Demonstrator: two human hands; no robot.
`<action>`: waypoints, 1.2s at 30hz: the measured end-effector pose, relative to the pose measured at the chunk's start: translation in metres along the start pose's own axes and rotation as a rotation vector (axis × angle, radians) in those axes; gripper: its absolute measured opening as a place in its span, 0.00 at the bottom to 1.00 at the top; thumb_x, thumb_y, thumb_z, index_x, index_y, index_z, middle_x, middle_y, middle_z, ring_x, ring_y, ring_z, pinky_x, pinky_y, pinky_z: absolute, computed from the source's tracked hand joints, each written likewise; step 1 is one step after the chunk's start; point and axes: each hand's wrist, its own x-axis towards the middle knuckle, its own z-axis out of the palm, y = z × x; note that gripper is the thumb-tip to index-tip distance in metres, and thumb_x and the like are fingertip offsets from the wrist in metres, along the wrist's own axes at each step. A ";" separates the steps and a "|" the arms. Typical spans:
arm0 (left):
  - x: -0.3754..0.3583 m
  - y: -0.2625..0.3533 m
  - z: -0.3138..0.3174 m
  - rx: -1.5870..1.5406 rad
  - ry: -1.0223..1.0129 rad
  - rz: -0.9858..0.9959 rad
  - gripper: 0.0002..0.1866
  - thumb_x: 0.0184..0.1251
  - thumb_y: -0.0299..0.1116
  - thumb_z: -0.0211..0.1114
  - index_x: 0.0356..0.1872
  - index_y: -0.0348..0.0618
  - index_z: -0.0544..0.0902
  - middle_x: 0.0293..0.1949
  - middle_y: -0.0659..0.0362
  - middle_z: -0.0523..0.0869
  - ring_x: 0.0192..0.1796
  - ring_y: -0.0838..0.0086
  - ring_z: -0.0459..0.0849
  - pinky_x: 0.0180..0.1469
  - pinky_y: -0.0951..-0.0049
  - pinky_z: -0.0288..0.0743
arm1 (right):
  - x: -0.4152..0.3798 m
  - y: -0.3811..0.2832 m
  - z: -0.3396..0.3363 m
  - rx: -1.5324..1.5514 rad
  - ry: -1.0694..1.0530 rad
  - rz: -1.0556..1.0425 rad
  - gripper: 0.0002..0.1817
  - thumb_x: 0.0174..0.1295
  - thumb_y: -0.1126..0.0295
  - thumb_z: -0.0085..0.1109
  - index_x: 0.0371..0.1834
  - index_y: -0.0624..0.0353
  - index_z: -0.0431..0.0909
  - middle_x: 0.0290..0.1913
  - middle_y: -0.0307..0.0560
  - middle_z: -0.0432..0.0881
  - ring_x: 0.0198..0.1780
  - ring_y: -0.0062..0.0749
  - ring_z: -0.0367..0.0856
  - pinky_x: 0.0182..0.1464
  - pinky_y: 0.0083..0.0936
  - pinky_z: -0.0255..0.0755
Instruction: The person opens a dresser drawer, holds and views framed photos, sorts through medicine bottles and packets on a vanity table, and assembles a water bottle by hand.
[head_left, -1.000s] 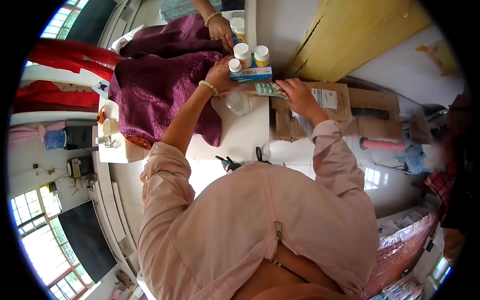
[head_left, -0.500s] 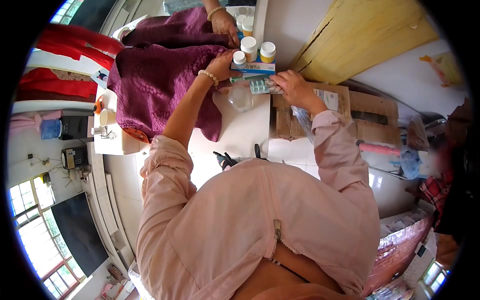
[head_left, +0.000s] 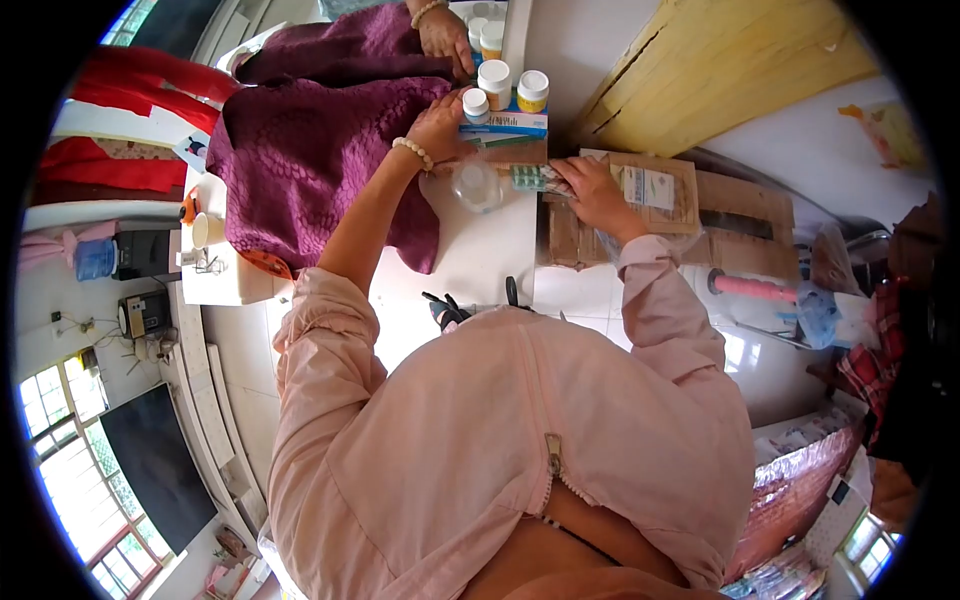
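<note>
My right hand (head_left: pixel 598 195) is closed on green-and-silver blister packs of pills (head_left: pixel 530 178), held at the table's right edge. My left hand (head_left: pixel 440 127) grips the left end of a blue-and-white medicine box (head_left: pixel 510 122), its fingertips beside a small white-capped bottle (head_left: pixel 476 103). Two more white-capped bottles, one white (head_left: pixel 494 85) and one with a yellow label (head_left: pixel 533 92), stand with it on the box. A clear round plastic container (head_left: pixel 477 187) lies just below my left hand. A mirror behind reflects this hand and the bottles.
Purple patterned cloth (head_left: pixel 310 170) covers much of the white table (head_left: pixel 490 245). A paper cup (head_left: pixel 207 230) stands at its left end. Cardboard boxes (head_left: pixel 745 205) sit to the right, below a yellow wooden panel (head_left: pixel 720 70). Red cloth (head_left: pixel 130 165) hangs at the left.
My right hand has moved slightly right and down with the blister packs, away from the medicine box. My left hand stays at the box, nearly unmoved. The view has shifted a little.
</note>
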 end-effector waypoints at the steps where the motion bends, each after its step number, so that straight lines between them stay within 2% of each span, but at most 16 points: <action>1: -0.003 0.001 0.000 -0.001 0.000 -0.002 0.51 0.36 0.37 0.76 0.65 0.44 0.56 0.62 0.48 0.64 0.64 0.54 0.63 0.65 0.62 0.59 | 0.003 -0.004 0.001 0.012 0.011 0.010 0.24 0.45 0.76 0.57 0.51 0.59 0.72 0.42 0.47 0.75 0.44 0.44 0.71 0.47 0.36 0.67; 3: -0.006 0.000 -0.001 0.001 0.080 0.030 0.50 0.37 0.36 0.75 0.65 0.42 0.55 0.63 0.47 0.62 0.65 0.53 0.62 0.66 0.63 0.58 | 0.009 -0.006 0.005 0.008 0.018 -0.007 0.25 0.44 0.76 0.57 0.51 0.59 0.72 0.41 0.47 0.74 0.44 0.43 0.71 0.47 0.36 0.67; 6: -0.028 0.005 -0.015 -0.182 0.165 0.054 0.47 0.42 0.33 0.74 0.64 0.35 0.56 0.62 0.44 0.64 0.65 0.51 0.61 0.66 0.63 0.57 | -0.003 0.002 0.003 -0.059 0.051 -0.002 0.26 0.43 0.75 0.59 0.51 0.58 0.72 0.41 0.47 0.74 0.45 0.43 0.71 0.49 0.36 0.66; 8: -0.059 0.028 -0.035 -0.350 0.256 0.032 0.39 0.48 0.27 0.69 0.63 0.34 0.60 0.62 0.44 0.66 0.66 0.57 0.63 0.67 0.69 0.55 | -0.025 0.010 0.002 -0.073 0.070 0.057 0.25 0.44 0.76 0.58 0.52 0.58 0.72 0.41 0.46 0.74 0.44 0.43 0.71 0.49 0.36 0.65; 12: -0.143 0.037 -0.032 -0.533 0.367 -0.110 0.32 0.56 0.19 0.62 0.64 0.36 0.61 0.59 0.49 0.71 0.62 0.65 0.70 0.62 0.68 0.63 | -0.065 0.001 -0.015 -0.072 0.050 0.182 0.25 0.45 0.75 0.57 0.52 0.57 0.72 0.40 0.46 0.74 0.44 0.43 0.71 0.49 0.36 0.65; 14: -0.182 0.024 -0.006 -0.632 0.474 -0.211 0.28 0.57 0.22 0.62 0.61 0.36 0.65 0.53 0.49 0.77 0.53 0.68 0.78 0.56 0.70 0.71 | -0.085 0.012 -0.017 -0.215 0.048 0.264 0.23 0.47 0.74 0.57 0.51 0.55 0.73 0.41 0.45 0.75 0.44 0.41 0.71 0.49 0.36 0.65; 15: -0.198 0.021 0.005 -0.640 0.468 -0.210 0.28 0.57 0.22 0.62 0.61 0.36 0.65 0.53 0.49 0.77 0.53 0.68 0.78 0.56 0.70 0.71 | -0.090 0.020 -0.020 -0.313 0.047 0.291 0.20 0.50 0.71 0.56 0.50 0.54 0.74 0.41 0.44 0.75 0.44 0.40 0.71 0.49 0.36 0.64; 17: -0.221 0.020 0.020 -0.779 0.509 -0.377 0.25 0.59 0.21 0.60 0.59 0.37 0.68 0.50 0.51 0.79 0.49 0.72 0.80 0.52 0.73 0.73 | -0.093 0.037 -0.026 -0.354 0.039 0.323 0.19 0.51 0.71 0.55 0.49 0.54 0.74 0.41 0.43 0.75 0.44 0.39 0.71 0.50 0.36 0.63; 20: -0.230 0.036 0.027 -0.697 0.529 -0.361 0.22 0.60 0.20 0.59 0.57 0.36 0.70 0.45 0.52 0.81 0.44 0.73 0.81 0.48 0.75 0.75 | -0.092 0.045 -0.036 -0.408 0.030 0.361 0.18 0.53 0.71 0.54 0.50 0.53 0.74 0.41 0.43 0.75 0.46 0.38 0.70 0.52 0.35 0.62; 22: -0.229 0.048 0.025 -0.645 0.534 -0.311 0.21 0.59 0.18 0.59 0.55 0.35 0.71 0.42 0.53 0.83 0.42 0.72 0.83 0.45 0.74 0.76 | -0.084 0.047 -0.034 -0.429 0.132 0.230 0.19 0.53 0.72 0.54 0.50 0.53 0.74 0.42 0.42 0.75 0.46 0.38 0.70 0.52 0.35 0.62; 24: -0.228 0.056 0.022 -0.600 0.528 -0.276 0.21 0.58 0.17 0.59 0.55 0.35 0.72 0.42 0.53 0.83 0.42 0.72 0.83 0.45 0.75 0.77 | -0.077 0.041 -0.031 -0.381 0.128 0.212 0.19 0.52 0.72 0.55 0.50 0.53 0.73 0.42 0.43 0.75 0.47 0.39 0.70 0.53 0.35 0.62; 32: -0.244 0.053 0.032 -0.639 0.560 -0.360 0.20 0.56 0.17 0.60 0.53 0.38 0.74 0.40 0.56 0.83 0.39 0.73 0.83 0.42 0.75 0.77 | -0.030 -0.001 -0.029 -0.150 0.178 0.121 0.24 0.49 0.77 0.55 0.54 0.55 0.71 0.47 0.46 0.74 0.48 0.43 0.70 0.54 0.38 0.61; 36: -0.242 0.062 0.027 -0.653 0.578 -0.351 0.21 0.55 0.18 0.60 0.53 0.38 0.74 0.40 0.55 0.84 0.40 0.72 0.83 0.45 0.75 0.76 | 0.023 -0.030 -0.027 -0.102 0.204 -0.036 0.27 0.47 0.77 0.57 0.56 0.56 0.69 0.47 0.48 0.74 0.50 0.44 0.70 0.55 0.38 0.61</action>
